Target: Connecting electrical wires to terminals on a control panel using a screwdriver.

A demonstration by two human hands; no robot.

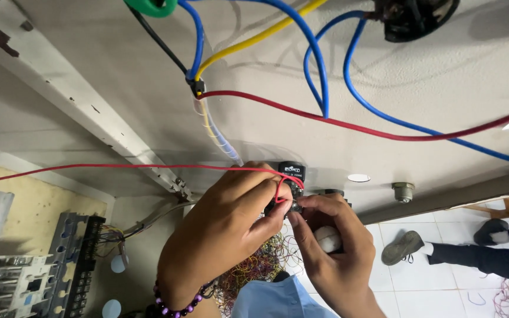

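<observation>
The small black switch (290, 178) is sitting on the grey panel (443, 88), pinched by the left hand (231, 227); the right hand (331, 247) is gripping a white-handled tool (327, 238) against it, red wire (148, 167) looping over.

the panel (455, 88) is painted metal, matt off-white, with chipped, rusty spots along its folded rib on the left. the red wire (337, 122), the blue wires (378, 109) and the yellow wire (254, 40) wear smooth, faintly glossy plastic sheathing. the small black switch (293, 172) looks like hard matt plastic. the bead bracelet (175, 304) near the wrist is glossy purple. the floor tiles (443, 282) at right are smooth and pale.
</observation>
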